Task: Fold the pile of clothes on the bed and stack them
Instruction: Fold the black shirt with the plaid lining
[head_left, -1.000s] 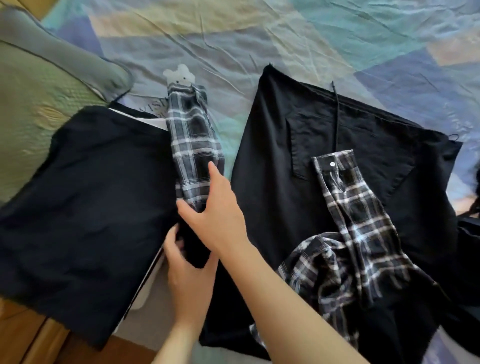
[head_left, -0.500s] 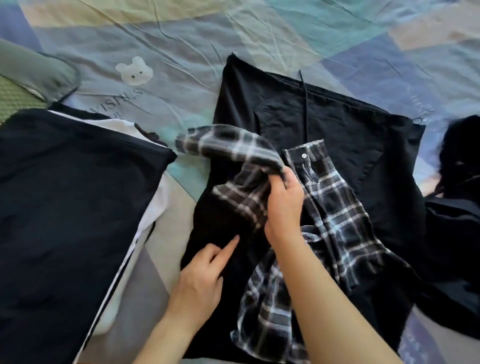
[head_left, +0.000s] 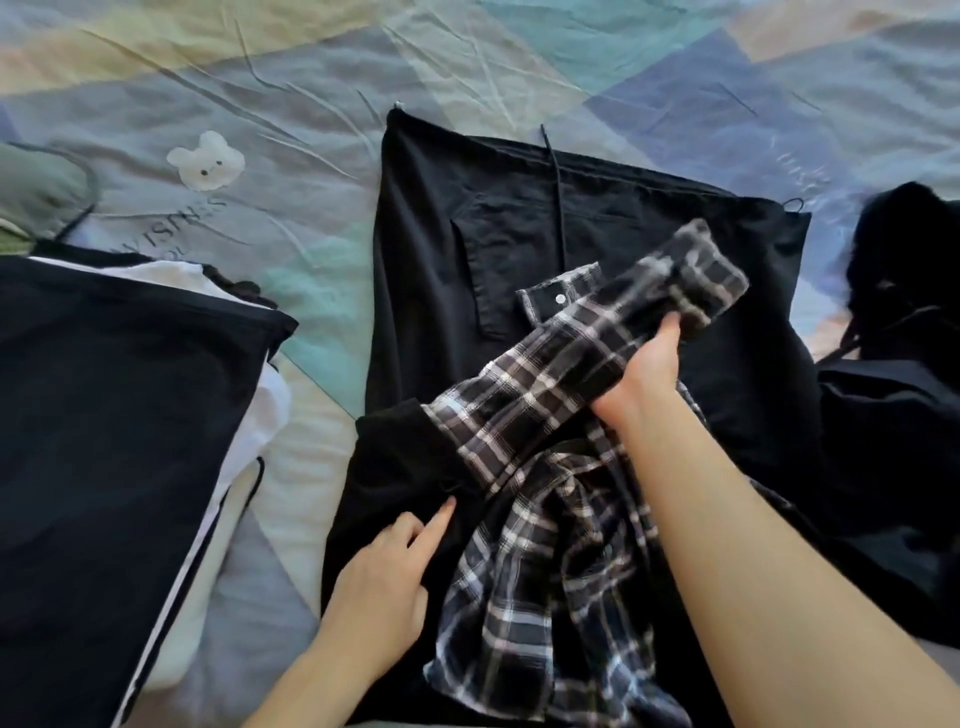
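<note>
A black garment with plaid sleeves (head_left: 550, 561) lies spread on the bed in front of me. My right hand (head_left: 641, 371) grips one plaid sleeve (head_left: 623, 322) and holds it across the black body, its cuff pointing to the upper right. The other plaid cuff with a white button (head_left: 550, 301) lies underneath it. My left hand (head_left: 384, 587) rests on the black fabric at the lower left, forefinger stretched out and pressing near the sleeve's seam. A stack of folded clothes (head_left: 109, 441), dark on top with white beneath, sits at the left.
The bed has a patchwork sheet (head_left: 260, 93) with a white bear print (head_left: 207, 161). A green pillow (head_left: 36, 189) lies at the far left. More dark clothes (head_left: 904, 374) are heaped at the right edge.
My right hand has carried the plaid sleeve from the left side, over the garment, to the right. My left hand has stayed on the black fabric near the seam.
</note>
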